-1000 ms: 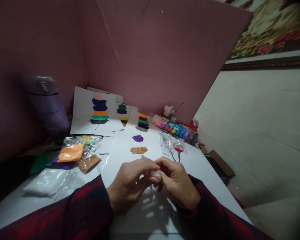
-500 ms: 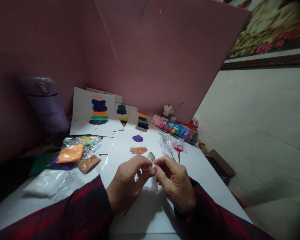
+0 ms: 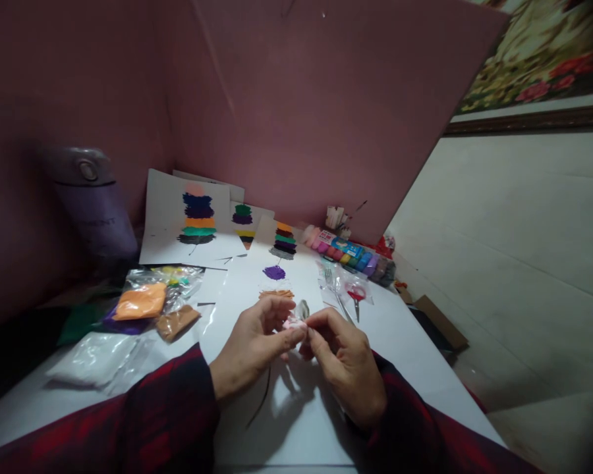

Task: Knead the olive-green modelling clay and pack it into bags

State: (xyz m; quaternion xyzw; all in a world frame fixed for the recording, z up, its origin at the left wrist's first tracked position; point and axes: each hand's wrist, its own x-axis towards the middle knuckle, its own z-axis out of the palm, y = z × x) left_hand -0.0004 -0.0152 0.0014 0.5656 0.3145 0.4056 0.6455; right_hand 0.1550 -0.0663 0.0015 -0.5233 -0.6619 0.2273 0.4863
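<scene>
Between my hands is a small pale pink piece of modelling clay (image 3: 294,322), partly hidden by fingers. My left hand (image 3: 259,336) has it between the thumb and the fingers. From the other side, my right hand (image 3: 343,359) pinches its edge with thumb and forefinger. Just beyond the fingertips shows a greyish oval thing (image 3: 302,308) whose kind I cannot make out. Under my left hand a thin dark stick (image 3: 261,401) slants over the white sheet (image 3: 247,296), which bears a purple clay patch (image 3: 274,272) and an orange-brown one (image 3: 275,293).
Bagged orange clay (image 3: 141,301), brown clay (image 3: 178,322) and a white packet (image 3: 86,359) lie left. A purple bottle (image 3: 93,210) stands behind them. Striped cards (image 3: 165,217) lean at the back. A multicoloured clay pack (image 3: 348,250), fork (image 3: 336,289) and red-handled scissors (image 3: 356,296) lie right.
The fingers of my left hand have opened out a little, and more of the pink clay shows. The thin stick beneath is more visible. The view has shifted slightly.
</scene>
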